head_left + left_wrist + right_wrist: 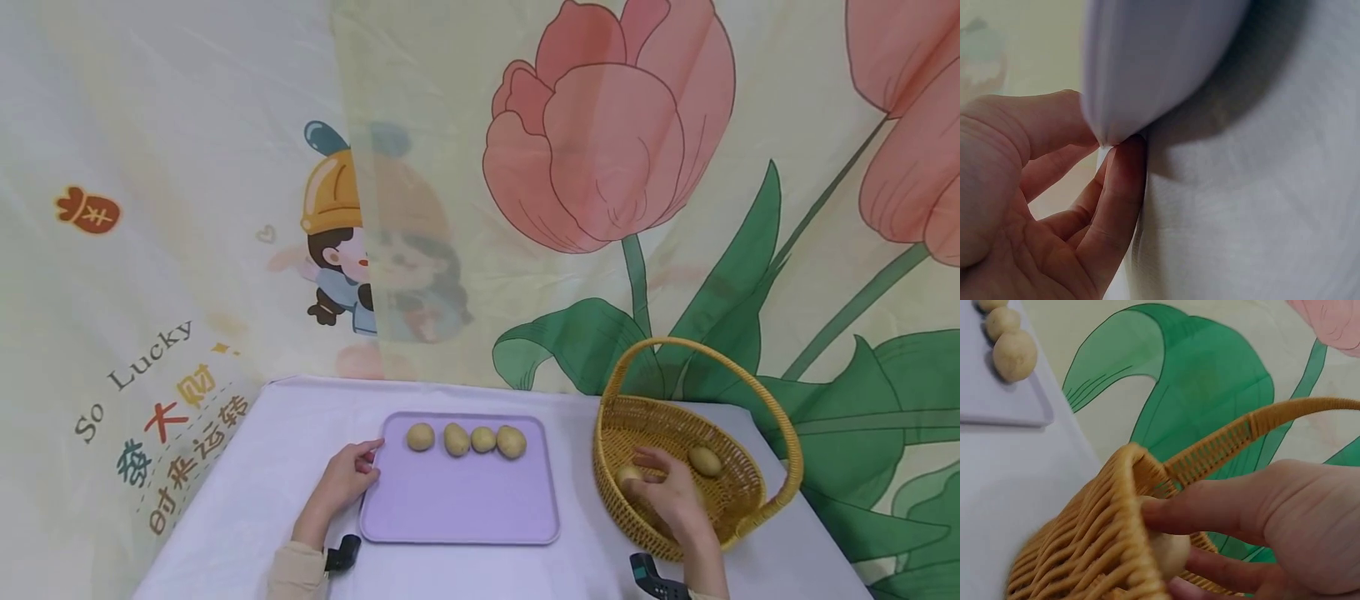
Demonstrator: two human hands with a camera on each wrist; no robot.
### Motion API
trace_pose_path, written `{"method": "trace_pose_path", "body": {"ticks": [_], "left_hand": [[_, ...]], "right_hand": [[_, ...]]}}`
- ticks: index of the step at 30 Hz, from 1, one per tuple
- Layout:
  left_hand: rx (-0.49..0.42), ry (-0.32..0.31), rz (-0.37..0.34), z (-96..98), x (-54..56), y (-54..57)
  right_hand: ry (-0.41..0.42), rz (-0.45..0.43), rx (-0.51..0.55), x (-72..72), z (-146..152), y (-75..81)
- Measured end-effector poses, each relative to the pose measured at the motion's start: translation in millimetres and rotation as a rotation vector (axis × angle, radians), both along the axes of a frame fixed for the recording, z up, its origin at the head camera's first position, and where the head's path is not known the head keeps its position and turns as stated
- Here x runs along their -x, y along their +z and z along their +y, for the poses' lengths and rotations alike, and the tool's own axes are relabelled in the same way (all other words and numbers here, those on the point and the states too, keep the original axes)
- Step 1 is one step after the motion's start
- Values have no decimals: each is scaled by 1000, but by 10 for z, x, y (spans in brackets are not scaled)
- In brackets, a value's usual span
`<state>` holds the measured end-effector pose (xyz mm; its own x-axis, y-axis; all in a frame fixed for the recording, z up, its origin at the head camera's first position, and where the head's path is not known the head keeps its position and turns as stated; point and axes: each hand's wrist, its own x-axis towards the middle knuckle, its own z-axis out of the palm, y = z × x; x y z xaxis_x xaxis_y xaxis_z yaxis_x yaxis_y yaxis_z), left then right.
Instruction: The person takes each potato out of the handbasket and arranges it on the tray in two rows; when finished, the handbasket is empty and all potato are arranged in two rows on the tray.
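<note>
Head view: right grip [673, 493] pinches potato [627, 475] in basket [628, 518]; left grip [343, 479] pinches tray [461, 504] at left edge; four potatoes [456, 440] on it.

Table [577, 533] has a white cloth [247, 475] over the top. Purple tray [461, 510] lies on the cloth, rounded corners, long sides running left-right. Wicker basket [610, 492] sits upright on the cloth right of the tray, not touching it. Table's far edge runs behind the tray; cloth extends left and in front of the tray.
</note>
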<state>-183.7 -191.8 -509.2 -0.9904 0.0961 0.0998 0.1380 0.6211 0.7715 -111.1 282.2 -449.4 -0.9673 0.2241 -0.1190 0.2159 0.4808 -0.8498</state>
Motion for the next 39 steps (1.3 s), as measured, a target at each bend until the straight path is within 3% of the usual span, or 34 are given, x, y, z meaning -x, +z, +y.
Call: {"method": "trace_pose_path", "body": {"ticks": [8, 14, 20, 28, 35, 39], "left_hand": [[3, -14, 16, 16, 31, 24], [7, -6, 7, -2, 10, 38], [-5, -10, 7, -20, -11, 32], [-7, 0, -2, -33, -35, 21], [-8, -9, 12, -19, -11, 20], [-6, -13, 15, -13, -7, 23]], "right_hand": [[-28, 73, 44, -2, -60, 166], [-19, 155, 73, 32, -214, 222], [-4, 178, 91, 95, -402, 274], [33, 205, 120, 190, -731, 235], [103, 297, 159, 268, -1018, 139], [124, 297, 211, 302, -1158, 58]]}}
